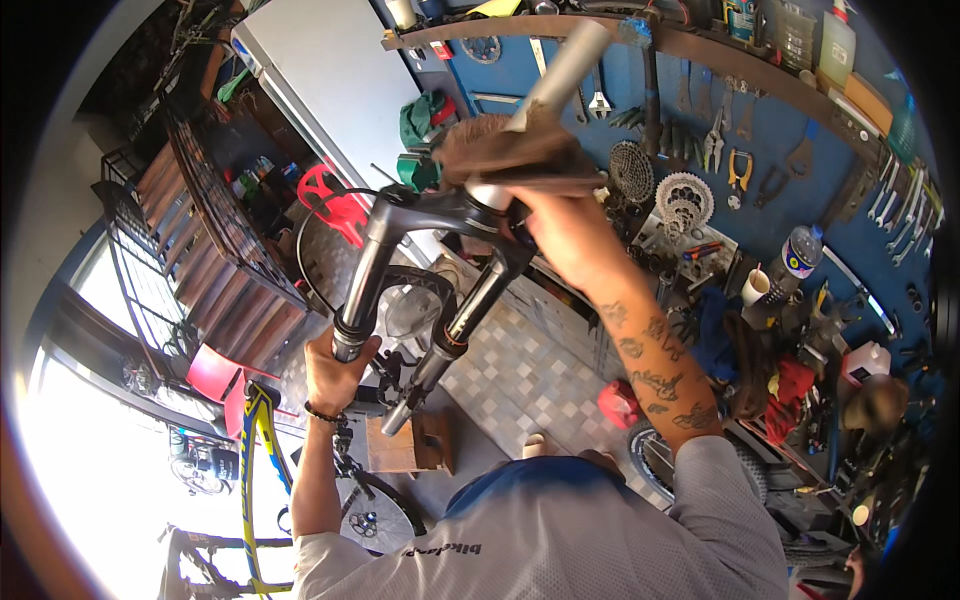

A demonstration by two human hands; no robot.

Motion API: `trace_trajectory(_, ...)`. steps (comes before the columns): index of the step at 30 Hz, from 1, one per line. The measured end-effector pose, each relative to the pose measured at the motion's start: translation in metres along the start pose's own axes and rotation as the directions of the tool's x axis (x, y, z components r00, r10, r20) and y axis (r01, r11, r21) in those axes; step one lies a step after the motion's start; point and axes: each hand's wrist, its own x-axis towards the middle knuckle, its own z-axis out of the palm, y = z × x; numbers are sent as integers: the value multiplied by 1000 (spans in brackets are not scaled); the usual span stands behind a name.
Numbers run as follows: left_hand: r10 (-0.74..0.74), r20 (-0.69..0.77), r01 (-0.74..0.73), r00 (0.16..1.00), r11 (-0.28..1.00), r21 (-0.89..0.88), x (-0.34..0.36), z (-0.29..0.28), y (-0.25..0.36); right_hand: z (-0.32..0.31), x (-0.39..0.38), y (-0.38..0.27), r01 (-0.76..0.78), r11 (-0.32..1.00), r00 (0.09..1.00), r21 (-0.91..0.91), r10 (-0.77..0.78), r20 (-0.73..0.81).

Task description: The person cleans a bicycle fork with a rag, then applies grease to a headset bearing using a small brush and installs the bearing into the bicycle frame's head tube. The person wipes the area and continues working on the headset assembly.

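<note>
Running beyond the suspension fork (pixel 455 213) and along its right, the blue tool wall (pixel 625 70) carries your wrenches, pliers and sprockets. A large white panel (pixel 320 75) stands behind the fork's upper left, and a yellow-and-blue bike frame (pixel 252 480) sits to its lower left. You have the fork itself raised in front of you, tilted, its dark crown glossy, its two legs coming back toward you, shiny on the upper stretch with ringed collars lower down. Its pale metal steerer tube (pixel 575 70) points away and to the right, the far end blurred. On the floor beneath the fork's near end is a wooden box (pixel 405 445). A crumpled brown cloth (pixel 515 155) goes over the steerer just above the crown. Your left hand (pixel 338 375) is at the bottom of the fork's left leg, fingers closed round it, thumb lying along the near side. Your right hand (pixel 545 220) reaches the steerer beside the crown, against the cloth; its fingers are mostly hidden there, so you cannot tell how far they close. A dark beaded bracelet (pixel 322 412) circles your left wrist, below that leg.
</note>
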Motion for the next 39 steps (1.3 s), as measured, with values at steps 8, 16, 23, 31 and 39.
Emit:
trace_trajectory(8, -129, 143, 140, 981, 988, -68, -9, 5, -4, -43, -5, 5, -151, 953, 913, -264, 237, 331)
trace_trajectory(16, -65, 23, 68, 998, 990, -127, -9, 13, -9, -86, -15, -13, -65, 824, 940, -562, 240, 242)
trace_trajectory(23, -11, -115, 11, 993, 1000, -5, -14, 30, -2, -56, -21, -3, 160, 569, 965, -806, 83, 250)
trace_trajectory(31, -4, -311, 6, 950, 1000, 6, -24, 41, -13, -120, -22, -90, -50, 771, 987, -635, 135, 86)
trace_trajectory(39, 97, -352, -72, 931, 994, 82, -22, 62, -13, -6, -43, 1, 147, 834, 988, -531, -146, 44)
